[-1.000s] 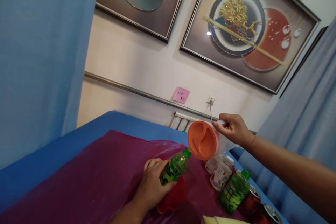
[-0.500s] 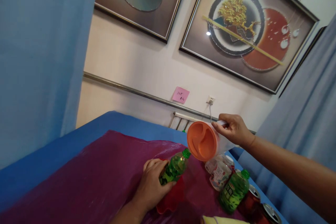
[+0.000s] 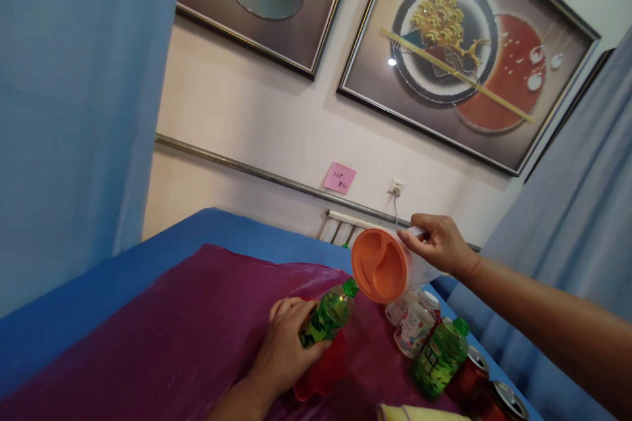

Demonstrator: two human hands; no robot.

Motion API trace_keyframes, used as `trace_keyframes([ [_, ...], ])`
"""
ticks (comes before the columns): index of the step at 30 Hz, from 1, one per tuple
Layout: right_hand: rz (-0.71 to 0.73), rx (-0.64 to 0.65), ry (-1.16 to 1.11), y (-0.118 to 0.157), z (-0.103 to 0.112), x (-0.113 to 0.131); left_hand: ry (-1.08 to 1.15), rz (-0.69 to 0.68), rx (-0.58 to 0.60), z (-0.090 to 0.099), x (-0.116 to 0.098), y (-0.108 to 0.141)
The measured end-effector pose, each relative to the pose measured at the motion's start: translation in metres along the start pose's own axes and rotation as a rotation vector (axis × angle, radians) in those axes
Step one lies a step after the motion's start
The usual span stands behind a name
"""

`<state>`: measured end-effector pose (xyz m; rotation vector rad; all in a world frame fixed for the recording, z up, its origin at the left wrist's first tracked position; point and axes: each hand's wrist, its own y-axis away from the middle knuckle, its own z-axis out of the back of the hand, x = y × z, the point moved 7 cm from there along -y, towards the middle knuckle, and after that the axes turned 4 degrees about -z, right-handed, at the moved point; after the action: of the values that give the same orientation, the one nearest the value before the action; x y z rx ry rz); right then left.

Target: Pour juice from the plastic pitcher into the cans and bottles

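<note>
Fingers of my left hand, in the head view, are wrapped around a green plastic bottle, tilted so its green screw cap points up and right. Below it, partly covered by my hand, shows a red wavy-edged object on a purple plastic sheet spread over a blue surface. My right hand is clamped on the pale handle of a whitish see-through pitcher, held in the air with its round orange lid facing me. Cap and lid are very near; from here I can't be sure whether they touch. To the right stand a clear plastic jar with a printed label, a second green bottle and two red metal cans; a yellow cloth lies nearest me.
</note>
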<state>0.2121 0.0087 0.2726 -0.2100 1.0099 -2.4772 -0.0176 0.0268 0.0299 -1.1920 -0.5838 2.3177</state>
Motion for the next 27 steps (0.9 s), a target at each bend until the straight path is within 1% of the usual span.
trace_keyframes([
  [9,0.01,0.002,-0.002,-0.0018,0.0019,0.005,0.006,0.004,-0.015,0.0002,0.002,0.0007],
  [27,0.021,-0.003,0.008,-0.0019,0.0024,0.0041,0.014,0.016,0.029,-0.0012,0.0011,0.0014],
])
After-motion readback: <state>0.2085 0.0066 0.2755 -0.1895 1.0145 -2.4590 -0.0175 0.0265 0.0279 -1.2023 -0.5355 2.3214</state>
